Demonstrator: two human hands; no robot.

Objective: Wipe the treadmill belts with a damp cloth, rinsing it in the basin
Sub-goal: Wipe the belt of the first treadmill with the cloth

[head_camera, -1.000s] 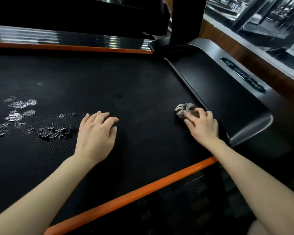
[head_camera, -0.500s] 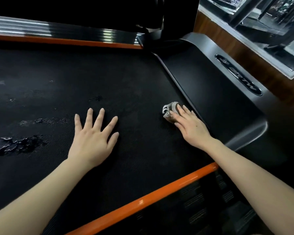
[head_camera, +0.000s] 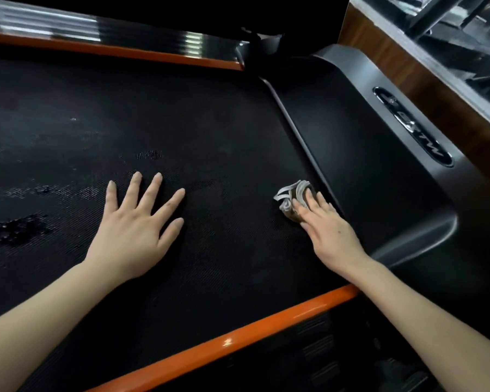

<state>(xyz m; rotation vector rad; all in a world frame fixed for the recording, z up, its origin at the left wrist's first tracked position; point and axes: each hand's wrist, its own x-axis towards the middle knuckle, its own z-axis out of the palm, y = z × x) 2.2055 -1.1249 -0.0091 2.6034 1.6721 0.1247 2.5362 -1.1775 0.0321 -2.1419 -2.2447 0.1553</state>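
Right hand (head_camera: 328, 233) presses the crumpled cloth (head_camera: 290, 198) with straight fingers, tight beside the black side cover (head_camera: 365, 165), with little room to their right. Left hand (head_camera: 130, 233) lies splayed on the belt (head_camera: 210, 123), holding nothing, with open belt beyond its fingertips. Part of the cloth is hidden under the fingers, and the wet patches (head_camera: 12, 227) left of them are murky.

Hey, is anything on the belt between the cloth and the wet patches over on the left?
Yes. The left hand lies flat on the belt, fingers spread, between the cloth under the right hand and the wet patches.
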